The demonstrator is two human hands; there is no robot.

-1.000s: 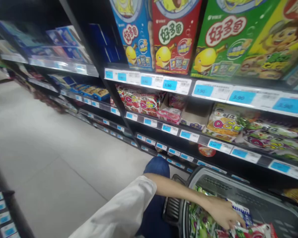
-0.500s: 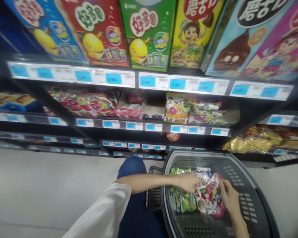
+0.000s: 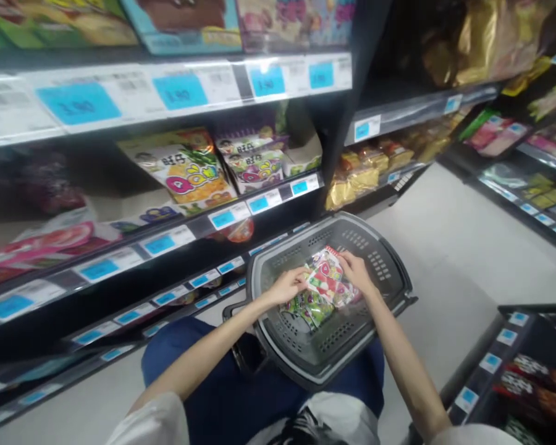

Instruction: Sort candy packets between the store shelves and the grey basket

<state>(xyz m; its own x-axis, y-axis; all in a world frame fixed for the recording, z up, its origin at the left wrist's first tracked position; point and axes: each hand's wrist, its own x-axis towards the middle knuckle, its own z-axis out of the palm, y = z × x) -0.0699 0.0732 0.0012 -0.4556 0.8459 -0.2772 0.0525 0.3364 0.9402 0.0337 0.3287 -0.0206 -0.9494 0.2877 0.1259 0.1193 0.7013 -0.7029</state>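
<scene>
Inside the grey shopping basket (image 3: 380,259) is a red-and-white bag of gummy candy (image 3: 327,278). My left hand (image 3: 288,286) pinches its left edge, fingers closed. At the upper right edge of the same bag, my right hand (image 3: 356,272) is closed on it, the thumb side toward the bag. Green candy bags (image 3: 312,311) lie below it on the basket floor, partly covered. Part of another red-and-pink bag shows under the held one.
On the shelf to the left stand a yellow gummy bag (image 3: 192,173) and purple-green gummy bags (image 3: 254,164). Gold packages (image 3: 352,185) sit farther right. Another shelf with dark red packs (image 3: 532,383) borders the lower right. Pale floor (image 3: 449,247) runs between shelves.
My view has swung right, and the basket now appears nearer the middle. The left hand has shifted from over the bags to the left edge of the red-and-white bag, which lies flatter.
</scene>
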